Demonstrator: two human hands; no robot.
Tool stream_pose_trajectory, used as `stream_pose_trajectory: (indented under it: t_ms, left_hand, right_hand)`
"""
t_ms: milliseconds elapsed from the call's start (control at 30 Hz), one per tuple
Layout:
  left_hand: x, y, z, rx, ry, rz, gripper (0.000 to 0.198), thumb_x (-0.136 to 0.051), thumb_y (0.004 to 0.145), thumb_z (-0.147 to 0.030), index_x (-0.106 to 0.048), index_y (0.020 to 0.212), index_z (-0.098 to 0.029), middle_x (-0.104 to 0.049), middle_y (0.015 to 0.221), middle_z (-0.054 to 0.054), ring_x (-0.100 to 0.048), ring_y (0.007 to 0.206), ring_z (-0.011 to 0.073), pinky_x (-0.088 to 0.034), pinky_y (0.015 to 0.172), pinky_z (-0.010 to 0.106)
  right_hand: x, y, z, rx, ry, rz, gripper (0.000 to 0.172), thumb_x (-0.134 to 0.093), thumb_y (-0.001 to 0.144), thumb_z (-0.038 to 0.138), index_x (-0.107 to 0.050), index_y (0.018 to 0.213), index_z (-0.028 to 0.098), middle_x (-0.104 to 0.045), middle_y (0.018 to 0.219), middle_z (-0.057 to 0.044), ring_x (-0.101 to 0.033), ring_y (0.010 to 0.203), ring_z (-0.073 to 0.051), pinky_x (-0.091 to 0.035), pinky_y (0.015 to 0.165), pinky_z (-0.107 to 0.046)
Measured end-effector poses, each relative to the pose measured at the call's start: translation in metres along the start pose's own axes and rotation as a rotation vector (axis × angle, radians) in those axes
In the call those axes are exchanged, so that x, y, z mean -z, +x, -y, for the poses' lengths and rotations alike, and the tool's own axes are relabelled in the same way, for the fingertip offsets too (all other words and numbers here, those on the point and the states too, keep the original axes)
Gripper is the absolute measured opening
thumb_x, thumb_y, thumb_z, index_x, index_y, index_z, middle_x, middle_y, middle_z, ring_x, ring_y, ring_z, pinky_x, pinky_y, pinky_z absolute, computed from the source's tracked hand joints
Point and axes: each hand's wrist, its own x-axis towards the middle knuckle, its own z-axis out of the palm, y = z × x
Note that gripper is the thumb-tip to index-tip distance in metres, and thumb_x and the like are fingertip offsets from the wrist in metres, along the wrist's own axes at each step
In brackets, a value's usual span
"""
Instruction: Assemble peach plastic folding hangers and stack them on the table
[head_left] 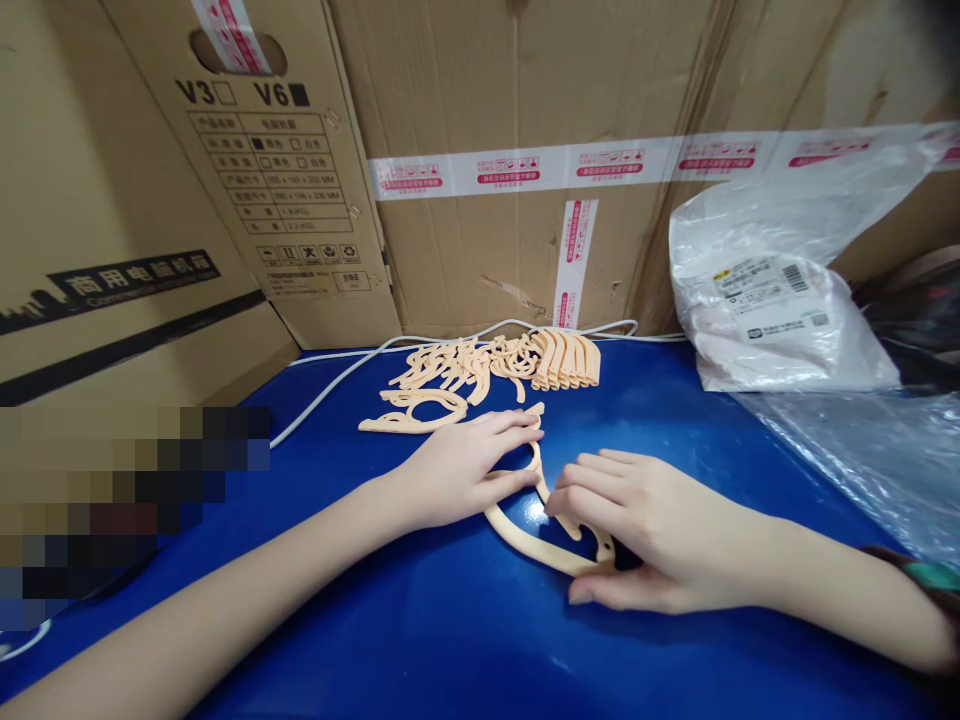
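Observation:
Between my two hands is a beige plastic folding hanger (536,546), its curved arm facing me and a hooked piece inside the curve. My left hand (476,465) grips its far end, fingers over the top and thumb at the near side. My right hand (637,530) holds the right end, with the thumb under the arm and the fingers bent over the joint. Beyond my left hand lies another beige hanger (412,424), folded flat. Behind it are a heap of loose beige hooked parts (442,365) and a row of curved hanger arms (566,360).
A blue tabletop (360,600) carries everything. Cardboard boxes (480,260) wall the back and left. A white cable (330,385) runs behind the parts. At the right are a labelled white plastic bag (780,330) and clear plastic wrap (847,450). The lower left is pixelated.

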Motion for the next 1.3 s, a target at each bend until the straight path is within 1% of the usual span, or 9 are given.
stream_pose_trajectory:
  t_ms: [200, 300, 533, 667, 900, 1100, 1300]
  left_hand:
    - [0.0, 0.001, 0.0, 0.001, 0.047, 0.019, 0.042, -0.038, 0.099, -0.039, -0.051, 0.133, -0.018, -0.046, 0.145, 0.006, -0.04, 0.134, 0.0188, -0.034, 0.11, 0.034]
    - [0.0, 0.002, 0.001, 0.002, 0.049, 0.019, 0.042, -0.035, 0.1, -0.038, -0.051, 0.132, -0.018, -0.046, 0.145, 0.006, -0.04, 0.134, 0.0182, -0.033, 0.11, 0.033]
    - [-0.003, 0.001, 0.004, 0.004, 0.023, 0.007, 0.04, -0.031, 0.101, -0.032, -0.051, 0.132, -0.017, -0.047, 0.144, 0.004, -0.039, 0.135, 0.0167, -0.032, 0.112, 0.032]
    - [-0.003, 0.001, 0.006, 0.006, -0.028, -0.017, 0.038, -0.031, 0.101, -0.029, -0.055, 0.127, -0.017, -0.052, 0.139, 0.003, -0.042, 0.133, 0.0159, -0.032, 0.111, 0.031]
    - [-0.002, 0.001, 0.007, 0.021, -0.097, -0.064, 0.034, -0.032, 0.1, -0.025, -0.057, 0.122, -0.02, -0.057, 0.134, 0.003, -0.047, 0.128, 0.0168, -0.035, 0.11, 0.034]
    - [-0.002, 0.001, 0.012, -0.026, -0.148, -0.093, 0.036, -0.034, 0.094, -0.012, -0.055, 0.122, -0.02, -0.06, 0.127, 0.005, -0.054, 0.12, 0.0166, -0.042, 0.104, 0.035]
    - [-0.003, 0.003, 0.014, -0.076, -0.164, -0.1, 0.034, -0.036, 0.094, -0.009, -0.055, 0.119, -0.02, -0.058, 0.125, 0.007, -0.053, 0.12, 0.017, -0.044, 0.102, 0.037]
  right_hand:
    - [0.002, 0.0, 0.003, -0.009, 0.103, 0.022, 0.026, -0.057, 0.088, 0.041, -0.054, 0.099, 0.017, -0.058, 0.09, -0.003, -0.048, 0.075, -0.016, -0.036, 0.069, -0.029]
    - [0.001, 0.0, 0.004, -0.006, 0.11, 0.043, 0.024, -0.056, 0.089, 0.038, -0.055, 0.099, 0.017, -0.058, 0.09, -0.004, -0.048, 0.077, -0.016, -0.037, 0.069, -0.029]
    - [0.002, 0.001, 0.003, 0.0, 0.119, 0.023, 0.016, -0.055, 0.086, 0.025, -0.055, 0.1, 0.017, -0.059, 0.09, -0.004, -0.048, 0.077, -0.017, -0.038, 0.071, -0.029]
    - [0.002, 0.0, 0.003, 0.028, 0.113, 0.007, 0.02, -0.051, 0.082, 0.016, -0.056, 0.102, 0.016, -0.059, 0.091, -0.005, -0.049, 0.077, -0.017, -0.038, 0.071, -0.03]
    - [-0.002, -0.001, -0.003, 0.01, 0.063, -0.02, 0.025, -0.047, 0.083, 0.01, -0.058, 0.104, 0.015, -0.061, 0.092, -0.007, -0.05, 0.083, -0.02, -0.038, 0.076, -0.033]
    - [-0.001, 0.0, -0.009, -0.027, 0.017, -0.033, 0.026, -0.046, 0.082, 0.007, -0.059, 0.104, 0.014, -0.059, 0.092, -0.008, -0.048, 0.084, -0.021, -0.038, 0.077, -0.035]
    - [-0.001, -0.002, -0.017, -0.038, -0.021, -0.045, 0.032, -0.044, 0.081, 0.003, -0.057, 0.109, 0.013, -0.059, 0.094, -0.009, -0.047, 0.088, -0.022, -0.039, 0.08, -0.037]
